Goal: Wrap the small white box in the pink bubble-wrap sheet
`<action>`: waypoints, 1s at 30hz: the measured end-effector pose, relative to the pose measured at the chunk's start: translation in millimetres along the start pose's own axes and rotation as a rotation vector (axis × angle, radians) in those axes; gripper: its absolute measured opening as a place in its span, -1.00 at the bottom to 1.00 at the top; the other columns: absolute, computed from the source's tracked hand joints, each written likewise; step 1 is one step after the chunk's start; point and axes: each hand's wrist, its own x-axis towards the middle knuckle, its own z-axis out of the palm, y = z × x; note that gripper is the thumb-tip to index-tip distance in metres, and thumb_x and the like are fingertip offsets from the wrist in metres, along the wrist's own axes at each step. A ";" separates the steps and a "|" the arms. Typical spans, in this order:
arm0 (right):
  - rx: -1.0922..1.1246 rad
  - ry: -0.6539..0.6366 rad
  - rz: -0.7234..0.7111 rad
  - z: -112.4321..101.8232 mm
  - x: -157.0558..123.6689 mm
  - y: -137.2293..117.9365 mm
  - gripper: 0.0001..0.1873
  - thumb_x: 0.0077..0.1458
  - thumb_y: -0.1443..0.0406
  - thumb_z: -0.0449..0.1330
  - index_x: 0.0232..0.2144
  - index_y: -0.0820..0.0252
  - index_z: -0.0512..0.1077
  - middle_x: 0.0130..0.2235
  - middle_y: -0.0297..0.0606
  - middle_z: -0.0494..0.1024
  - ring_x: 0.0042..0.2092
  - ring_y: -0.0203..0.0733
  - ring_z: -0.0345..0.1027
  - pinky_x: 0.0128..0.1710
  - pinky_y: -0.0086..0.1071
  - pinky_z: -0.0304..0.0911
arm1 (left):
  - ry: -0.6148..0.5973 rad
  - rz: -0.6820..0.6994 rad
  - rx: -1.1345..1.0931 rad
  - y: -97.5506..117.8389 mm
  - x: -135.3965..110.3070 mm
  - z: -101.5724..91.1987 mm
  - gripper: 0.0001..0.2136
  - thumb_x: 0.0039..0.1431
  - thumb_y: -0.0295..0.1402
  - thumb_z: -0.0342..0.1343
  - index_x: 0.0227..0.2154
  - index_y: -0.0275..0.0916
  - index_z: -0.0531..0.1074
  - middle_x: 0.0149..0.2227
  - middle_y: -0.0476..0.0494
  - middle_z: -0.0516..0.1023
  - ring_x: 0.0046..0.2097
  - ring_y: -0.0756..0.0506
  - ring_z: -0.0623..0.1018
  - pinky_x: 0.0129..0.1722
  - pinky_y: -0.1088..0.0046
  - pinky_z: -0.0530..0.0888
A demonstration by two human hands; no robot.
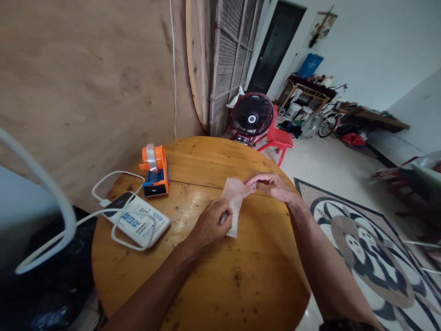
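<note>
A small translucent plastic bag [234, 197] lies over the middle of the round wooden table [206, 280]. My left hand [211, 224] is closed, its fingers pinching the bag's lower end. At the bag's far corner my right hand [274, 186] pinches the upper edge between thumb and fingers. The bag is stretched between both hands just above the tabletop. What is inside the bag, if anything, I cannot make out.
An orange and blue tape dispenser [155, 171] stands at the table's far left. A white power bank [139, 220] with a white cable [113, 177] and a dark phone lies on the left. Beyond the table stand a floor fan [252, 116] and a red stool [278, 139].
</note>
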 end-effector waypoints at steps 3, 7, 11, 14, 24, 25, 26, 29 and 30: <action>-0.007 -0.016 0.018 0.3 -1.4 -0.8 -0.79 0.01 0.20 0.25 -0.31 0.17 0.55 -0.27 -0.26 0.57 -0.35 -0.27 0.39 -0.28 -0.36 0.30 | -0.004 -0.007 0.004 0.5 0.0 -0.1 -0.90 0.10 -0.51 -0.01 -0.41 -0.20 0.36 -0.22 -0.12 0.51 -0.04 -0.12 0.45 -0.02 0.36 0.37; 0.044 -0.053 0.008 2.2 1.7 -0.6 -0.79 0.02 0.19 0.26 -0.29 0.16 0.55 -0.24 -0.25 0.57 -0.36 -0.28 0.38 -0.27 -0.35 0.32 | -0.009 -0.010 0.009 0.7 0.5 0.0 -0.90 0.10 -0.51 -0.01 -0.41 -0.20 0.37 -0.22 -0.13 0.51 -0.01 -0.13 0.45 -0.01 0.37 0.37; 0.068 -0.091 -0.031 4.2 11.5 1.8 -0.79 0.02 0.17 0.27 -0.33 0.17 0.55 -0.11 -0.21 0.53 -0.35 -0.31 0.38 -0.27 -0.35 0.33 | -0.010 -0.012 0.011 0.1 0.5 0.0 -0.89 0.09 -0.52 -0.01 -0.41 -0.20 0.37 -0.21 -0.13 0.51 -0.01 -0.13 0.45 0.00 0.36 0.37; 0.046 -0.117 -0.013 3.8 19.6 5.6 -0.76 0.01 0.15 0.26 -0.32 0.18 0.53 -0.17 -0.24 0.54 -0.39 -0.32 0.37 -0.30 -0.36 0.33 | -0.011 -0.010 0.011 -0.1 0.3 -0.1 -0.90 0.10 -0.51 -0.01 -0.41 -0.21 0.37 -0.23 -0.14 0.52 0.01 -0.14 0.45 0.02 0.35 0.37; -0.180 0.014 0.077 18.4 38.8 33.4 -0.77 0.00 0.20 0.17 -0.36 0.23 0.52 -0.55 -0.39 0.42 -0.54 -0.37 0.21 -0.50 -0.47 0.15 | -0.008 0.002 0.022 -0.1 0.5 -0.9 -0.89 0.09 -0.52 0.00 -0.41 -0.19 0.36 -0.21 -0.15 0.53 0.04 -0.13 0.45 0.05 0.33 0.37; -0.203 0.030 0.068 21.0 40.3 37.0 -0.77 0.01 0.20 0.16 -0.37 0.23 0.52 -0.55 -0.39 0.41 -0.54 -0.36 0.21 -0.50 -0.47 0.15 | -0.008 0.003 0.025 -0.1 0.2 -0.7 -0.89 0.09 -0.52 0.00 -0.41 -0.20 0.37 -0.19 -0.15 0.53 0.05 -0.13 0.45 0.06 0.32 0.37; -0.232 0.048 0.056 23.2 41.6 40.8 -0.77 0.03 0.20 0.16 -0.37 0.23 0.53 -0.55 -0.38 0.42 -0.54 -0.36 0.21 -0.50 -0.46 0.15 | -0.006 0.003 0.029 0.0 -0.1 -0.6 -0.89 0.09 -0.52 0.00 -0.41 -0.20 0.37 -0.17 -0.17 0.53 0.06 -0.13 0.44 0.07 0.31 0.37; -0.370 0.111 0.004 27.5 44.7 51.4 -0.80 0.06 0.22 0.16 -0.36 0.19 0.55 -0.45 -0.33 0.49 -0.44 -0.29 0.31 -0.41 -0.42 0.21 | 0.009 0.009 0.050 0.8 -1.0 -0.9 -0.89 0.10 -0.52 0.00 -0.40 -0.21 0.38 -0.03 -0.24 0.50 0.17 -0.16 0.37 0.12 0.25 0.33; -0.424 0.130 -0.014 28.5 45.2 54.1 -0.82 0.06 0.24 0.17 -0.35 0.17 0.55 -0.40 -0.31 0.52 -0.39 -0.25 0.34 -0.36 -0.41 0.23 | 0.016 0.015 0.060 1.1 -1.1 -1.3 -0.89 0.10 -0.52 0.00 -0.40 -0.21 0.38 0.03 -0.26 0.47 0.21 -0.17 0.33 0.13 0.23 0.33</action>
